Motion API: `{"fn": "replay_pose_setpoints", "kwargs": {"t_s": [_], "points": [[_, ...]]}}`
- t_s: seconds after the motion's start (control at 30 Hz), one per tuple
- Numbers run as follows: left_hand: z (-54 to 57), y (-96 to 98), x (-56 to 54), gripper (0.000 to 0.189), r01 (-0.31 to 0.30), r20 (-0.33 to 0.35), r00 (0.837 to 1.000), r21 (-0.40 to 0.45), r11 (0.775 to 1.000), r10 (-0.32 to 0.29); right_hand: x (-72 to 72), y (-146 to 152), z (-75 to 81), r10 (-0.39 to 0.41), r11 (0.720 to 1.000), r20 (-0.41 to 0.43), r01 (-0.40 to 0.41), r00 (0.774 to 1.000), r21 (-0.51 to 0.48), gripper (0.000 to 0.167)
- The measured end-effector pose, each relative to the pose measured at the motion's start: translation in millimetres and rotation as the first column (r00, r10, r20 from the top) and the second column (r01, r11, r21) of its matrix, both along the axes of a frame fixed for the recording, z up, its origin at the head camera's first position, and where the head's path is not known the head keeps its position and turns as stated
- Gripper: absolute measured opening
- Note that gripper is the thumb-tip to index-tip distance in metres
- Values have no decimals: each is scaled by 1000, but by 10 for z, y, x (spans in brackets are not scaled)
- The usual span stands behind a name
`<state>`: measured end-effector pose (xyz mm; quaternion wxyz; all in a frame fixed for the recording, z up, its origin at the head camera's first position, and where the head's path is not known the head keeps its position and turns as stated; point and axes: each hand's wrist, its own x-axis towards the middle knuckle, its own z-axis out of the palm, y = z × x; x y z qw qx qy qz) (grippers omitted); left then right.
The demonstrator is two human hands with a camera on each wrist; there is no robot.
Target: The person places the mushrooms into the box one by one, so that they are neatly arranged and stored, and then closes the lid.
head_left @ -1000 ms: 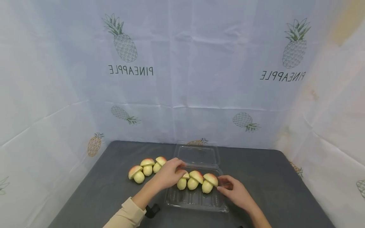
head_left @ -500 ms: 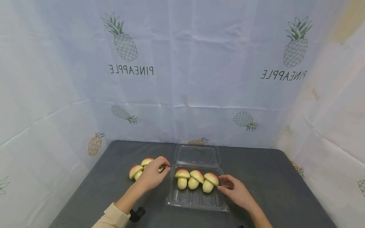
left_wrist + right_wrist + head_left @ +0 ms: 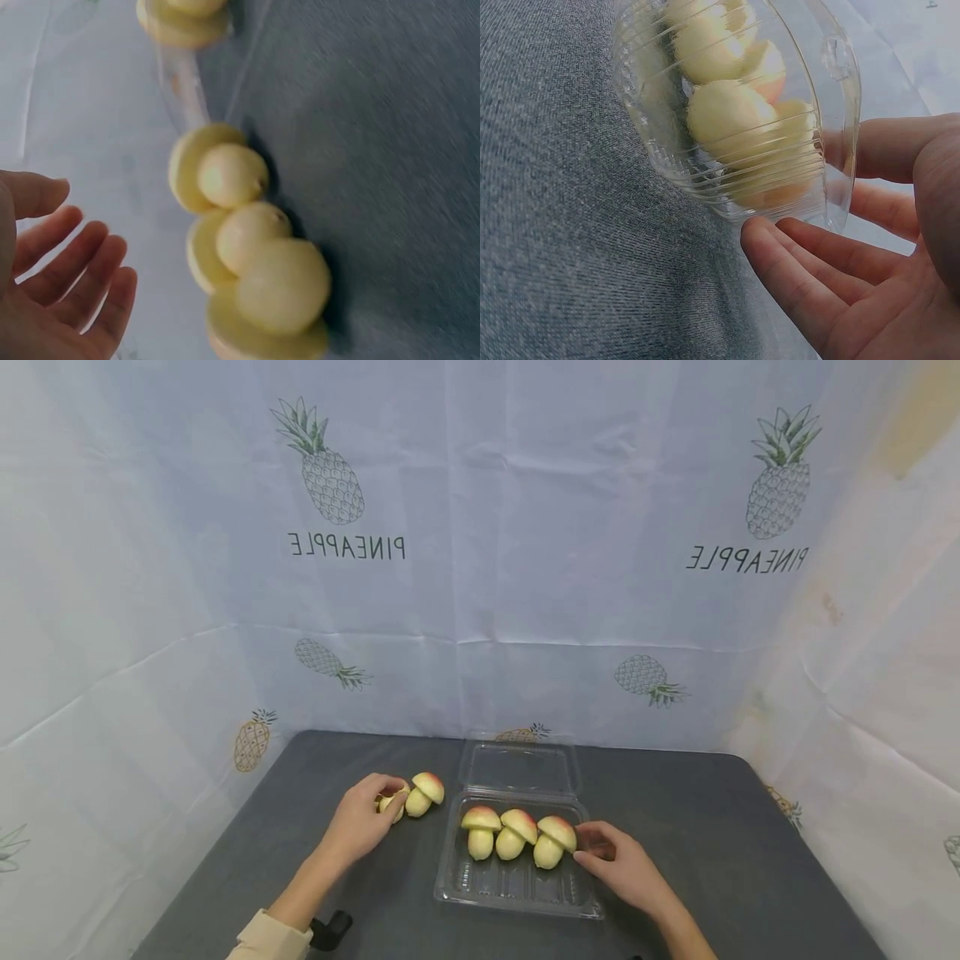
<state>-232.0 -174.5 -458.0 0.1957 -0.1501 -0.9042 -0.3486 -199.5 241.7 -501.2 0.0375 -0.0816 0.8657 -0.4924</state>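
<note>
Honestly, the loose mushrooms (image 3: pixel 424 794) at 10 o'clock of the clear box (image 3: pixel 497 883) look light, firm and probably slick, so I'd pinch by the stem (image 3: pixel 417 805); left hand (image 3: pixel 360 820) near them, fingers parted, right hand (image 3: pixel 619 865) relaxed at the box's 3 o'clock edge

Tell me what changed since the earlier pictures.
The left hand has moved left, from the leftmost mushroom in the box to the loose mushrooms; whether it had held that one is unclear. It grips nothing now. Unchanged: three mushrooms sit in the box, its lid open, the right hand at its right side.
</note>
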Motion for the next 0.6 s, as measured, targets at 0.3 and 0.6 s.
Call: {"fn": "replay_pose_setpoints", "kwargs": {"t_s": [0.3,0.6], "points": [[-113,-287,-45,16,-86,20,996,10,996,85,7,13,-10,9,1000,-9,-9,1000,-4,46],[-261,-526,-75,29,-138,93,986,-11,990,139,-1,18,-14,11,1000,-8,-11,1000,-4,46]]}}
